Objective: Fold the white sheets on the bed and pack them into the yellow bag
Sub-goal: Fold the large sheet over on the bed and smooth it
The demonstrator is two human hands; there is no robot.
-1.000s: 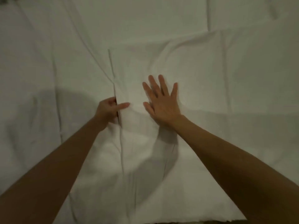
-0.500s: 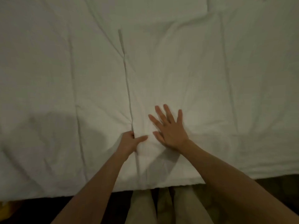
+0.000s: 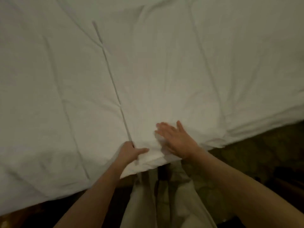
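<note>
A white sheet lies folded over on the bed, its long left edge running from the far left down to the near side. My left hand grips that edge at the near corner, thumb on top of the cloth. Flat on the sheet just to its right, my right hand presses down with straight fingers near the bed's front edge. The near corner of the sheet hangs a little over the edge. No yellow bag is in view.
More white bedding spreads under the folded sheet to the left and far side. The bed's front edge runs across the lower frame. Below it are my pale trousers and dark patterned floor.
Both hands have slid along the sheet toward me, from its middle to the bed's front edge. The left keeps its grip on the folded edge; the right stays flat.
</note>
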